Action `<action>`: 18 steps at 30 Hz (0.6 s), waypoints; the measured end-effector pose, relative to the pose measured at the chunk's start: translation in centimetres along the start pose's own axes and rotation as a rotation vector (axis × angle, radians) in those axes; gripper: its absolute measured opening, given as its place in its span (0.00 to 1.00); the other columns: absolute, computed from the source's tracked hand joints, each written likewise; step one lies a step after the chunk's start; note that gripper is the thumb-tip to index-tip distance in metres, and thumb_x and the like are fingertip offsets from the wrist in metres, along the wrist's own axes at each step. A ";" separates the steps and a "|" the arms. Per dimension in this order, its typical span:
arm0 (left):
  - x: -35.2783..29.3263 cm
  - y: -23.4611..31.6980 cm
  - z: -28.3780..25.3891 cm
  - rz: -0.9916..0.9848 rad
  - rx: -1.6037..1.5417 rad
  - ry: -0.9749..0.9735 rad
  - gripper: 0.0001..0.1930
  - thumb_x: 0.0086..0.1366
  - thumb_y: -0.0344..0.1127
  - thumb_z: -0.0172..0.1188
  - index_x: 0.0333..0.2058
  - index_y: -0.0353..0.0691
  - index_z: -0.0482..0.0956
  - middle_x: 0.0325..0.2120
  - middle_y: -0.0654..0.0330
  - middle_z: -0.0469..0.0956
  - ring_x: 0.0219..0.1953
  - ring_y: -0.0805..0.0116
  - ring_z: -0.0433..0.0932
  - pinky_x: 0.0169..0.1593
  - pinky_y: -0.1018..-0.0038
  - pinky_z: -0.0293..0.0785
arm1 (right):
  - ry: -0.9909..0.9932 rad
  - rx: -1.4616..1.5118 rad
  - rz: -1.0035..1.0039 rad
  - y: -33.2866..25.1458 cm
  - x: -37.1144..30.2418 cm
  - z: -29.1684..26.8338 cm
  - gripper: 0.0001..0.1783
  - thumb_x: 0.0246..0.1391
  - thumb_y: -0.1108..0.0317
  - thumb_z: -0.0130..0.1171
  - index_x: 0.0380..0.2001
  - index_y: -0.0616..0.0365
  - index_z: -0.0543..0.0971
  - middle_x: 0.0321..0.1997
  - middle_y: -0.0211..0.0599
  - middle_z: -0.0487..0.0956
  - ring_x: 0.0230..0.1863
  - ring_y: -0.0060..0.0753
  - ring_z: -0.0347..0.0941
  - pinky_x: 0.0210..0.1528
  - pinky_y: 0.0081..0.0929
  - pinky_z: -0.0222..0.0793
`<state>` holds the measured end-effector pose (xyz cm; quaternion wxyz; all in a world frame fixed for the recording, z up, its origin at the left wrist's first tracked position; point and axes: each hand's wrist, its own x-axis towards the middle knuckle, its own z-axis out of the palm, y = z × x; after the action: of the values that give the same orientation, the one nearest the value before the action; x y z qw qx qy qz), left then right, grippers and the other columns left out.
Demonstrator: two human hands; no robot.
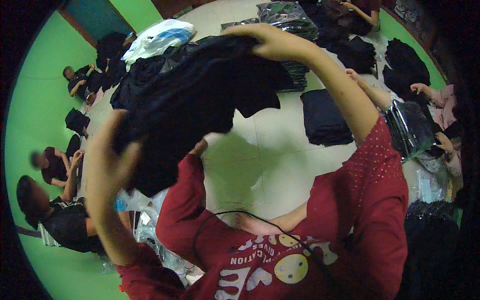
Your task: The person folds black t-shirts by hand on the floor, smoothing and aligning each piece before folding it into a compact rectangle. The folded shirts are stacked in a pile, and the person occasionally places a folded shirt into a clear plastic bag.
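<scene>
A black garment (195, 95) is stretched out in the air in front of me, its lower edge hanging loose; its exact kind does not show. At its far right end, my right hand (257, 40) grips the cloth with the fingers over the top edge. My left hand (110, 155), smeared by motion, is closed on the near left end. Behind the raised cloth lies a heap of black garments (137, 75), partly hidden. To the right, under my raised right arm, a neat stack of folded black garments (325, 117) rests on the tiled floor.
Plastic-wrapped black packs (287, 20) are piled at the back, beside a white and blue sack (160, 37). Clear plastic bags (147, 220) lie at my left. Several people sit along both sides; one at the right handles a wrapped pack (410, 127).
</scene>
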<state>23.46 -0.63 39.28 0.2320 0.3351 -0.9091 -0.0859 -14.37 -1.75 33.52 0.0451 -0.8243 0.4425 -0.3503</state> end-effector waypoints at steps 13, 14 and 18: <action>-1.9 7.8 35.0 -0.192 -0.528 -0.294 0.18 0.55 0.41 0.61 0.41 0.35 0.76 0.39 0.50 0.77 0.38 0.54 0.78 0.42 0.65 0.74 | 0.078 0.326 0.714 4.4 -20.5 9.2 0.39 0.51 0.81 0.53 0.65 0.48 0.54 0.51 0.42 0.74 0.52 0.36 0.71 0.56 0.31 0.65; -1.0 6.0 36.0 -0.211 -0.531 -0.170 0.16 0.56 0.39 0.60 0.40 0.36 0.76 0.37 0.52 0.78 0.36 0.55 0.79 0.41 0.65 0.74 | 0.130 0.292 0.640 3.7 -20.5 10.8 0.39 0.50 0.75 0.57 0.65 0.49 0.54 0.50 0.43 0.75 0.48 0.40 0.73 0.53 0.34 0.67; 2.5 -2.5 40.4 -0.087 -0.347 0.310 0.11 0.59 0.32 0.53 0.40 0.36 0.75 0.40 0.50 0.76 0.46 0.51 0.73 0.50 0.64 0.68 | 0.104 0.188 0.671 4.0 -20.3 17.9 0.41 0.49 0.70 0.60 0.65 0.53 0.53 0.56 0.50 0.70 0.58 0.47 0.66 0.59 0.37 0.61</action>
<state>3.89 -4.15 3.98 0.4192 0.3382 -0.8189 -0.1982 -13.50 7.01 7.64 0.2107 -0.6064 0.6561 -0.3967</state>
